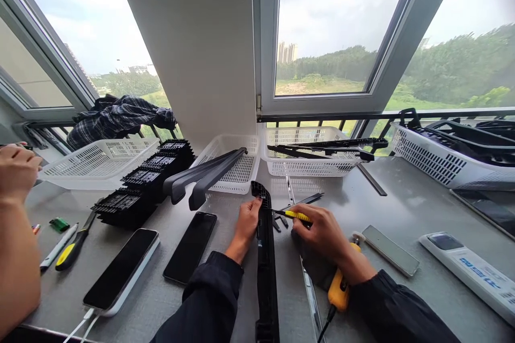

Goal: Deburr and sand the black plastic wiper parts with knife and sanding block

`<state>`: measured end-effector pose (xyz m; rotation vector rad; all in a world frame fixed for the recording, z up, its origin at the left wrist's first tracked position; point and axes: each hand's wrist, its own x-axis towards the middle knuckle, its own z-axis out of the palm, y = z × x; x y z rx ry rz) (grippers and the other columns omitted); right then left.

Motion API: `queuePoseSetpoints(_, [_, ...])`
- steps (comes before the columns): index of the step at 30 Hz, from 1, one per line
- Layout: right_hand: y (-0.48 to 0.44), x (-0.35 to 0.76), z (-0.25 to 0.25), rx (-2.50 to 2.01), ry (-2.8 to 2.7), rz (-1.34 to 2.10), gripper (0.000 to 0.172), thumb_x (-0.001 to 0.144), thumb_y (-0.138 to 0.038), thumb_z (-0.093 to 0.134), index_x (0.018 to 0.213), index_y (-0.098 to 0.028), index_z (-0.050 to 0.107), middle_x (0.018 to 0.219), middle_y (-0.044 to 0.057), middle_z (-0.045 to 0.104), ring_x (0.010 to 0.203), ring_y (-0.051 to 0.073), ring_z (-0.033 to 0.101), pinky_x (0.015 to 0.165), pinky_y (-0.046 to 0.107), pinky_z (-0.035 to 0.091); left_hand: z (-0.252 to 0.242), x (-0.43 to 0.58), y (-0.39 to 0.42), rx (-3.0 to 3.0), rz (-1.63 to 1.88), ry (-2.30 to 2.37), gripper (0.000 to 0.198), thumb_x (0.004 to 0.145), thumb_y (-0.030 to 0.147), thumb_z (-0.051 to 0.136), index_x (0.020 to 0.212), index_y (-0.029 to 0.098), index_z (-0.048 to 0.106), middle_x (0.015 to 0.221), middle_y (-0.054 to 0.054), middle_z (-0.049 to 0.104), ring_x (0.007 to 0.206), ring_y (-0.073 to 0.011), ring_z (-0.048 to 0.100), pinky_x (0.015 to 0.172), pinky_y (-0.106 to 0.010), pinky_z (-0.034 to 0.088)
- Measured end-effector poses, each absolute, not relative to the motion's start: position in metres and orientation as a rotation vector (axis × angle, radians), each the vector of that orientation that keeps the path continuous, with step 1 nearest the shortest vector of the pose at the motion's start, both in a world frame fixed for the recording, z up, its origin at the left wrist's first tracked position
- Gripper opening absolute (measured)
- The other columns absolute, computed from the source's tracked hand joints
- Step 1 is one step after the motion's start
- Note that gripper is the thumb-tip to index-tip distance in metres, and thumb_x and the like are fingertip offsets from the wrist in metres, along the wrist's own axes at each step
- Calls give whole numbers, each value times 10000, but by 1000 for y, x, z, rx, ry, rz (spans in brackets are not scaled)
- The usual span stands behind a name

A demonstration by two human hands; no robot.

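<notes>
A long black plastic part (266,257) lies lengthwise on the grey table, running toward me. My left hand (246,222) grips its left side near the far end, fingers curled on it. My right hand (322,233) is closed round a small yellow-handled tool (295,215), whose dark tip points left at the part's upper section. Small black pieces (278,223) lie between the hands. A thin metal strip (310,292) runs under my right wrist.
White baskets (237,171) (309,163) (438,163) (100,163) line the window side, holding long black parts. Stacked black pieces (145,182), two phones (120,270) (190,246), a screwdriver (74,246), a pen, a yellow tool (340,289) and a remote (475,270) lie around. Another person's arm (16,236) is at left.
</notes>
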<state>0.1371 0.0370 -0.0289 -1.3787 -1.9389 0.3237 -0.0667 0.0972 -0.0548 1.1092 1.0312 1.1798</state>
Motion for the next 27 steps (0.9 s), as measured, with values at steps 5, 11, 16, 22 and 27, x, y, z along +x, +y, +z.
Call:
queuePoseSetpoints(5, [37, 138, -28, -1351, -1933, 354, 179, 951, -316, 569, 959, -253, 736, 930, 22, 795, 838, 221, 743, 780, 307, 497, -53, -66, 96, 1115, 1168, 1031, 687, 728, 822, 716, 570, 234, 397, 532, 71, 346, 490, -74, 272, 466, -248, 186])
queuePoseSetpoints(11, [38, 140, -31, -1340, -1902, 334, 223, 1008, -369, 571, 959, -257, 757, 935, 16, 801, 841, 211, 749, 780, 297, 509, -51, -65, 96, 1128, 1171, 1030, 701, 716, 855, 691, 573, 233, 401, 531, 74, 342, 495, -76, 273, 474, -248, 198])
queuePoseSetpoints(16, [38, 140, -32, -1338, -1896, 329, 238, 1011, -387, 578, 949, -256, 767, 936, 18, 807, 848, 217, 756, 780, 298, 515, -54, -64, 96, 1137, 1157, 1048, 711, 720, 867, 679, 576, 231, 396, 542, 69, 352, 503, -77, 282, 484, -250, 202])
queuePoseSetpoints(22, [39, 139, -32, -1392, -1862, 280, 278, 1023, -414, 560, 929, -265, 776, 927, 22, 816, 850, 229, 765, 769, 302, 510, -47, -66, 90, 1224, 1053, 1014, 656, 804, 806, 603, 572, 249, 347, 544, 68, 311, 502, -88, 270, 495, -277, 207])
queuePoseSetpoints(27, [39, 140, -30, -1446, -1839, 239, 322, 1026, -442, 545, 884, -252, 763, 866, 35, 805, 795, 232, 755, 717, 303, 484, -46, -66, 90, 1330, 996, 955, 596, 850, 723, 570, 565, 252, 341, 546, 58, 326, 518, -99, 276, 514, -286, 227])
